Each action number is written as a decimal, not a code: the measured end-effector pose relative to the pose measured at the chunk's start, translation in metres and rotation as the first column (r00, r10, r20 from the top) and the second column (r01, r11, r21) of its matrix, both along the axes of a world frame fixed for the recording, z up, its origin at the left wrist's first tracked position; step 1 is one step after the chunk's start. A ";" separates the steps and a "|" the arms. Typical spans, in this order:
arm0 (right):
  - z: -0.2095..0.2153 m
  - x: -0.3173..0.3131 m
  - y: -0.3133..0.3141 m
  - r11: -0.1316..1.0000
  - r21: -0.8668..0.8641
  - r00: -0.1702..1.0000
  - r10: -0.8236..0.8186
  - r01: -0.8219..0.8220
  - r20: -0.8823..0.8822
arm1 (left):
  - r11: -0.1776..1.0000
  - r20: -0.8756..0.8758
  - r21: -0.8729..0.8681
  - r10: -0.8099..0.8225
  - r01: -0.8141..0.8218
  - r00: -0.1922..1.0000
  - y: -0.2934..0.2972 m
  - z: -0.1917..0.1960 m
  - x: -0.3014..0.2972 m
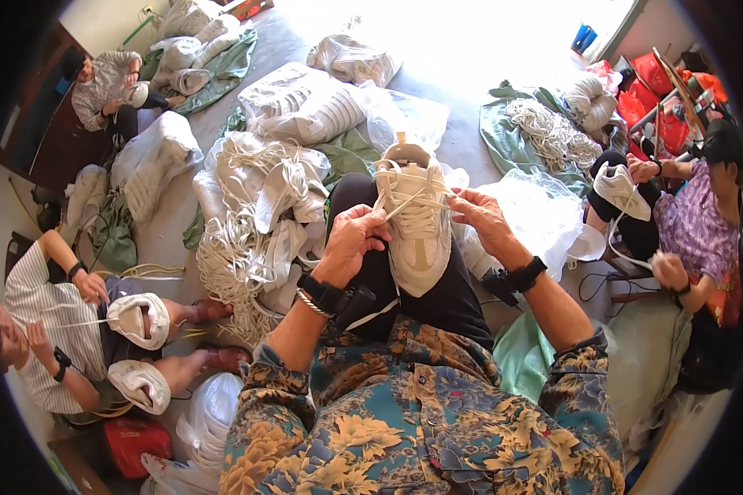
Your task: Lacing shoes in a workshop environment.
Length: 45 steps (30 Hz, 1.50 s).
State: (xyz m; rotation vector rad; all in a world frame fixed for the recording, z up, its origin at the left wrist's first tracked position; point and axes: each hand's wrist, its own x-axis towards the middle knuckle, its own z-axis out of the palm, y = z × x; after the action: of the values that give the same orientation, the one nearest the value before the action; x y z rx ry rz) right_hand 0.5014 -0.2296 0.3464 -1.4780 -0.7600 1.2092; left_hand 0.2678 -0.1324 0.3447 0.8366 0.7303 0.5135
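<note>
A cream and beige sneaker point(413, 239) rests on my lap, toe toward me, its tongue and heel pointing away. Cream laces point(404, 198) cross its upper rows of eyelets. My left hand point(357, 238) pinches a lace at the shoe's left side, near the upper eyelets. On the opposite side, my right hand point(480, 216) has its fingers closed on the lace by the collar. Both wrists carry dark bands.
Left of my knees lies a heap of loose laces point(239, 272) and pale shoes. Bagged shoes point(301, 103) sit beyond. Clear plastic point(537, 214) is at my right. Co-workers handle shoes on both sides, including a person in purple point(702, 214).
</note>
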 end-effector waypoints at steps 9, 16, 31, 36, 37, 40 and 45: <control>0.010 0.033 0.087 0.977 0.117 0.968 0.153 -0.179 0.199 | 0.994 -0.075 0.023 0.113 -0.111 0.991 0.003 0.013 -0.033; -0.023 0.075 0.103 0.772 0.398 0.774 0.186 -0.496 0.606 | 0.997 -0.168 0.070 0.043 -0.032 0.985 -0.008 0.009 -0.035; -0.011 0.120 0.049 0.971 0.204 0.857 0.210 -0.126 -0.470 | 0.959 -0.103 -0.048 -0.282 0.278 0.954 -0.038 0.002 0.033; 0.010 0.104 0.061 0.991 0.106 0.996 0.083 -0.079 -0.040 | 0.955 0.005 -0.072 -0.288 0.287 0.958 -0.039 -0.001 0.030; 0.009 0.095 0.064 0.987 0.149 0.998 0.056 -0.061 0.040 | 0.953 0.011 -0.058 -0.296 0.296 0.955 -0.040 -0.004 0.028; -0.003 0.072 0.070 0.981 0.194 0.983 -0.045 0.010 0.179 | 0.943 0.174 -0.157 -0.266 0.293 0.948 -0.042 -0.012 0.021; -0.001 0.066 0.065 0.995 0.103 0.992 -0.019 0.007 0.123 | 0.947 0.167 -0.248 -0.164 0.202 0.972 -0.053 -0.008 0.020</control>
State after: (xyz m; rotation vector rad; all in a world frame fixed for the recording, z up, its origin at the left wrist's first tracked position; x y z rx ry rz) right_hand 0.5672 -0.1641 0.3455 -1.4806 -0.8816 1.0607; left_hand 0.2881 -0.1854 0.3364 0.6033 0.5656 0.2972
